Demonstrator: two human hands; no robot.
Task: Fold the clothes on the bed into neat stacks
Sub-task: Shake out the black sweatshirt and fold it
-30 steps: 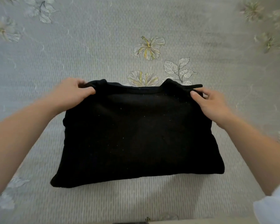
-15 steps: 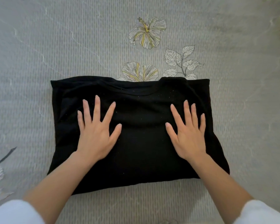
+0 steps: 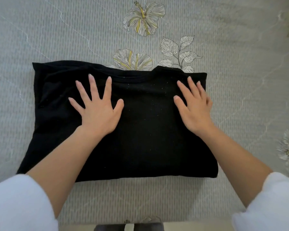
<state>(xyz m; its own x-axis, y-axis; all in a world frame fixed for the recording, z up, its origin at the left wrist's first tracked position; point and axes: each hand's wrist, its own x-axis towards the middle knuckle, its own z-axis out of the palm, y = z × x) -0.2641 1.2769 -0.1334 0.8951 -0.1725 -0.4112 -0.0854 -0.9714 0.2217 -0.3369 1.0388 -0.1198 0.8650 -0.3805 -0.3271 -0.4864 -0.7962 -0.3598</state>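
Note:
A black garment (image 3: 148, 130) lies folded into a rough rectangle on the grey bed cover (image 3: 240, 80), its neckline along the far edge. My left hand (image 3: 97, 107) presses flat on the left half with fingers spread wide. My right hand (image 3: 195, 105) lies flat on the right half near the far right corner, fingers straight and closer together. Both palms face down on the cloth. Neither hand grips anything.
The bed cover carries printed flowers (image 3: 143, 19) and leaves (image 3: 178, 52) beyond the garment. The bed's near edge (image 3: 140, 222) runs along the bottom, with a dark shape (image 3: 128, 228) below it. White sleeves (image 3: 18, 205) cover my upper forearms.
A second ago both hands pinched the garment's far corners; they then laid it down and pressed flat. Since half a second ago both hands have slid toward the far edge, the right one outward.

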